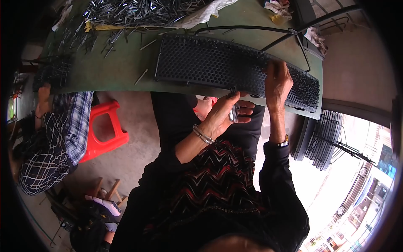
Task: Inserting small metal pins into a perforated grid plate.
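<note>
A long black perforated rack (197,61) lies along the near edge of the green table, its surface full of round holes. Dark thin pieces stand up out of many holes toward its right end. Over that right part my right hand (278,84) is bent down with its fingers pinched together at the holes; what they hold is hidden and slightly blurred. Just off the rack's front edge, my left hand (222,110) is turned palm up, cradling a small bundle of thin shiny metal rods (234,112) with the thumb across them.
A heap of loose metal rods (130,14) lies on sheeting at the far left. A black metal bar frame (294,32) rises behind the rack. At left, a co-worker's hand (44,93) rests by another dark rack, near a red stool (107,130). Stacked dark racks (323,138) stand at right.
</note>
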A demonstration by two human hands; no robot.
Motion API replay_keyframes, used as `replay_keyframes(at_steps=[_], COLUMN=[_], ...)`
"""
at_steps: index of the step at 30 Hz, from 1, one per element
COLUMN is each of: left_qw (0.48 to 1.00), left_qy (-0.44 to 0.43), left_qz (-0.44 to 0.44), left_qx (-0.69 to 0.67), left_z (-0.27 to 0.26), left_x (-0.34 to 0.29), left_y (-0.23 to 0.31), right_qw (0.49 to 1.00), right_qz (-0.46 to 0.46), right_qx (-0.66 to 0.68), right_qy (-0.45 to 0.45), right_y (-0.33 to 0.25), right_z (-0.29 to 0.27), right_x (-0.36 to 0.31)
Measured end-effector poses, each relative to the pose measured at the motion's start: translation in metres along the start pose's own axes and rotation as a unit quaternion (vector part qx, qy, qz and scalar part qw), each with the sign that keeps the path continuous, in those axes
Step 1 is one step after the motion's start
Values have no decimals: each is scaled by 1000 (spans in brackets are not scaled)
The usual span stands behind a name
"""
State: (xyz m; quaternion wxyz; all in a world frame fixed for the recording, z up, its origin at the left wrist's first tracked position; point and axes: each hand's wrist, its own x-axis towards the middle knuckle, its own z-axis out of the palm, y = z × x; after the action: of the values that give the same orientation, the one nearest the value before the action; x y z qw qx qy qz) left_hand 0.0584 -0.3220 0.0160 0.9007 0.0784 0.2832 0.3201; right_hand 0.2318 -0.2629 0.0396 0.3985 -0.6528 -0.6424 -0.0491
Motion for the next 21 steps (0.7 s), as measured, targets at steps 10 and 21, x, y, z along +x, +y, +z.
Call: replay_keyframes(at_steps=[10, 21], left_qw=[999, 997], left_qy=[38, 50], left_qz=[35, 57], left_qx=[2, 20], left_z=[-2, 7], left_x=[3, -2], left_y=[-5, -8], right_qw=[996, 995], right_qz=[-20, -56], right_qx=[14, 13], right_qy=[-83, -81], right_y=[4, -2], right_z=[4, -3], right_x=[3, 9])
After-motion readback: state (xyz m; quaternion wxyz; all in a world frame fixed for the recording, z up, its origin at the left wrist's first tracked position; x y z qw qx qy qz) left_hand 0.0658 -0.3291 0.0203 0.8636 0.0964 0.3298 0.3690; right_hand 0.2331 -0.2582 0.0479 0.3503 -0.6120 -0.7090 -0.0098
